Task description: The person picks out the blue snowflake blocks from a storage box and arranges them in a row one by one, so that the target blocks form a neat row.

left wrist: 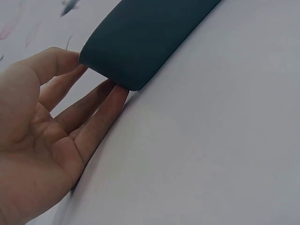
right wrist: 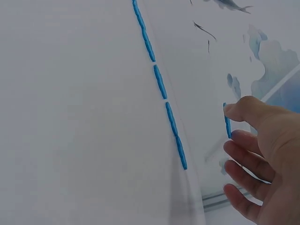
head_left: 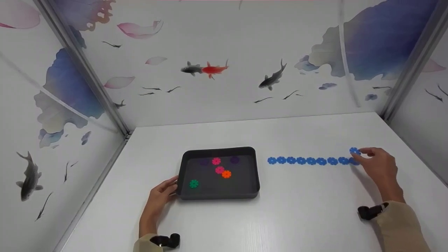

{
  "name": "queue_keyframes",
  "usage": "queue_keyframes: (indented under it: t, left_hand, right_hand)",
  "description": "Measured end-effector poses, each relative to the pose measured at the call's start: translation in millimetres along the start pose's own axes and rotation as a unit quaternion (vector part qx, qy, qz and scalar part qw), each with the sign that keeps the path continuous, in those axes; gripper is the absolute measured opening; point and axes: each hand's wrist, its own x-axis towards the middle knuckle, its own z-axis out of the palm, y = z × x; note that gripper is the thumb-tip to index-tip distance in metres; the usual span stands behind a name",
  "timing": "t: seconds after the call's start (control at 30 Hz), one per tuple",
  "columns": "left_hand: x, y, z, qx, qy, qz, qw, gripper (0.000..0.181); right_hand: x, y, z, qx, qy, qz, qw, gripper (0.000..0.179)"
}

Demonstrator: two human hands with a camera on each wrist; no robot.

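Note:
My right hand pinches a blue flower-shaped disc between thumb and fingertip. In the right wrist view that pinched disc appears edge-on, its other fingers spread below it. It is held just above the right end of a straight row of several blue discs lying on the white table. My left hand touches the left side of a black tray. The left wrist view shows its extended fingers at the tray's outer wall, from rim to bottom edge.
Inside the tray lie two pink discs, an orange disc, a green disc and two dark purple discs. White panels painted with fish and petals border the table at the back and both sides.

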Motion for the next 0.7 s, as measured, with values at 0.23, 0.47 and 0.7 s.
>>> queue_keyframes:
  t: [0.23,0.47,0.7]
  left_hand:
    - [-0.1,0.7,-0.3,-0.001,0.001,0.012,0.9999,0.04]
    - [-0.1,0.8,-0.1,0.006,0.003,0.008,1.0,0.04]
    - [-0.2,0.4,-0.4,0.006,0.003,0.006,1.0,0.041]
  right_hand:
    - [3.4,18,-8,0.022,-0.015,0.049,0.9984,0.071]
    - [2.7,24,-11,0.042,-0.031,0.075,0.9958,0.073]
    - [4.0,25,-12,0.047,-0.042,0.112,0.9917,0.071]
